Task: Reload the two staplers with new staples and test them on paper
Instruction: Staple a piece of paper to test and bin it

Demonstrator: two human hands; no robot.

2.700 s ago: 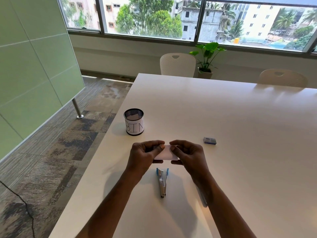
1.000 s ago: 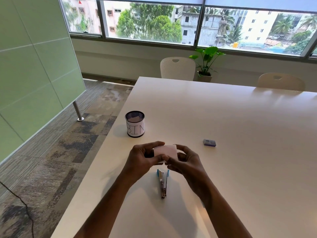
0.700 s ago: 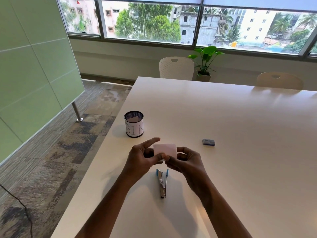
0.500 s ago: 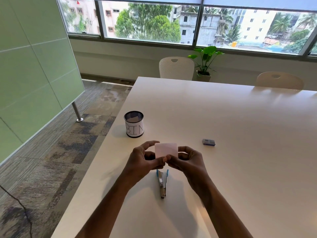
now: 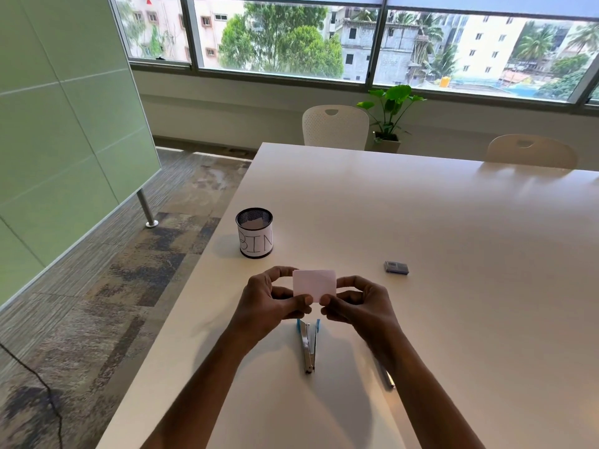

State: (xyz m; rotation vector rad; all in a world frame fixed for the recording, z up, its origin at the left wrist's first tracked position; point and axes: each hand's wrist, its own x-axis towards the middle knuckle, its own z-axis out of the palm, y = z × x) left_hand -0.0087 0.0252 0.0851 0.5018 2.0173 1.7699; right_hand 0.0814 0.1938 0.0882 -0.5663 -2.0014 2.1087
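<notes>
Above stapler, both hands pinch paper upright

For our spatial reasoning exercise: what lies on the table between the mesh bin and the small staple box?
In the head view, nothing rests between the bin and staple box; that stretch of table is bare.

Bright window daylight, wide-angle edge distortion

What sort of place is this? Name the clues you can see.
Probably an office meeting room: a long white table, white perforated-back chairs along its far side, a frosted green glass partition, and a wide window strip facing city buildings.
</notes>
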